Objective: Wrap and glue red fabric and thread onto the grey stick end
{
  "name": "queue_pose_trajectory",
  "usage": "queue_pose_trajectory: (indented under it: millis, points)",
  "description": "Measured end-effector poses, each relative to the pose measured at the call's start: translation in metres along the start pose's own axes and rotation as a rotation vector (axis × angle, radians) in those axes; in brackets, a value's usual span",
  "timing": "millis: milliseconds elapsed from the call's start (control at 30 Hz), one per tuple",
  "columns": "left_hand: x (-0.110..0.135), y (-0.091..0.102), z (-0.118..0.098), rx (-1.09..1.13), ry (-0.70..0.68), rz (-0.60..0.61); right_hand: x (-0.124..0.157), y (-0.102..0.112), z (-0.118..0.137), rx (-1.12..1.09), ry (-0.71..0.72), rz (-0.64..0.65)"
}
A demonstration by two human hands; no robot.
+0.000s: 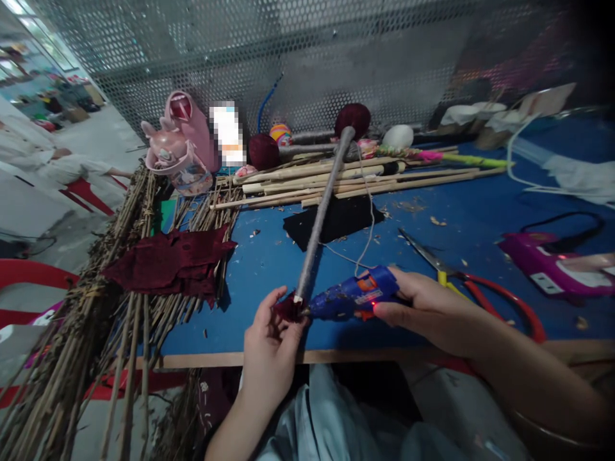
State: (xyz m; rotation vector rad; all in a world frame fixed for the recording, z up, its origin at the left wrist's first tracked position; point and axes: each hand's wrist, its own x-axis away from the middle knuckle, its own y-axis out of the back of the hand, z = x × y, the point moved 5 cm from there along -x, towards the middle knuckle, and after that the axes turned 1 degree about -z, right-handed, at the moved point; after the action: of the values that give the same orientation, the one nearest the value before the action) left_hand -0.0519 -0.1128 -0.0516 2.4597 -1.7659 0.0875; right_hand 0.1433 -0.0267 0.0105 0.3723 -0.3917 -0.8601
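Note:
My right hand grips a blue glue gun with a lit red light, its nozzle pointing left. The nozzle touches the near end of a long grey stick that leans away across the blue table and ends in a dark red ball. My left hand pinches a small scrap of dark red cloth around that near end of the stick.
Dark red cloth pieces lie on bundled twigs at left. Bamboo sticks and a black cloth lie behind. Red-handled scissors and a purple glue gun sit at right. A pink bottle stands by the mesh wall.

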Motion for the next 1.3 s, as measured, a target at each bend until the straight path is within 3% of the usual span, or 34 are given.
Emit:
queue_pose_trajectory:
  millis: [167, 367, 500, 667, 767, 1033, 1200, 1300]
  points:
    - [0.001, 0.0, -0.002, -0.017, 0.013, -0.006, 0.001, 0.004, -0.006, 0.023, 0.012, -0.094]
    - [0.001, -0.002, -0.003, -0.026, 0.003, 0.009, 0.0, 0.001, -0.001, 0.092, 0.012, -0.08]
    - [0.0, -0.002, -0.003, -0.035, -0.003, 0.016, -0.001, 0.004, -0.003, 0.103, 0.048, -0.142]
    - [0.001, -0.002, -0.005, -0.031, 0.002, 0.021, 0.003, 0.004, 0.0, 0.102, 0.091, -0.053]
    - [0.001, -0.002, -0.006, -0.05, 0.006, 0.02, 0.008, 0.008, 0.0, 0.1, 0.072, -0.075]
    - [0.001, -0.002, -0.005, -0.071, -0.004, 0.01, 0.012, 0.018, -0.014, -0.142, 0.035, -0.168]
    - [0.001, -0.002, -0.004, -0.057, 0.001, 0.001, 0.002, 0.019, -0.011, 0.056, 0.102, -0.28]
    - [0.0, -0.003, -0.004, -0.036, 0.007, 0.006, -0.003, 0.011, -0.002, 0.13, 0.155, -0.225]
